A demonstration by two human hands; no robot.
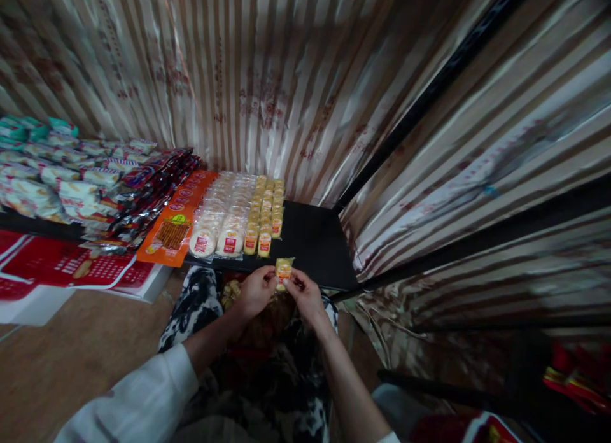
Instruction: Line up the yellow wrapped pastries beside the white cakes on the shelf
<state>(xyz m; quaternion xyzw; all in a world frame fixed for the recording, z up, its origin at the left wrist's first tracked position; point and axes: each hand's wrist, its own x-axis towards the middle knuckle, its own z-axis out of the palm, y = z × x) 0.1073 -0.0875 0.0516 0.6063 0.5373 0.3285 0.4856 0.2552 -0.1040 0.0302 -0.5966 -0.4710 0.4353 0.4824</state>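
Note:
Between my two hands is a small yellow snack packet (284,269), held upright at the front edge of the black shelf (315,239). My left hand (258,290) pinches its left side, and my right hand (305,295) pinches its right side. Just beyond, rows of matching yellow packets (265,207) lie on the shelf. To their left are rows of round white crackers in clear wrappers (231,239) with red labels. Below my hands, a container partly hidden between my knees holds more yellowish packets (231,291).
An orange snack bag (174,230) lies left of the crackers. Farther left are piles of dark red packets (143,188) and white packets (81,195). Red and white boxes (109,271) stand below. Black frame bars (405,134) and a striped curtain (267,80) enclose the back and right.

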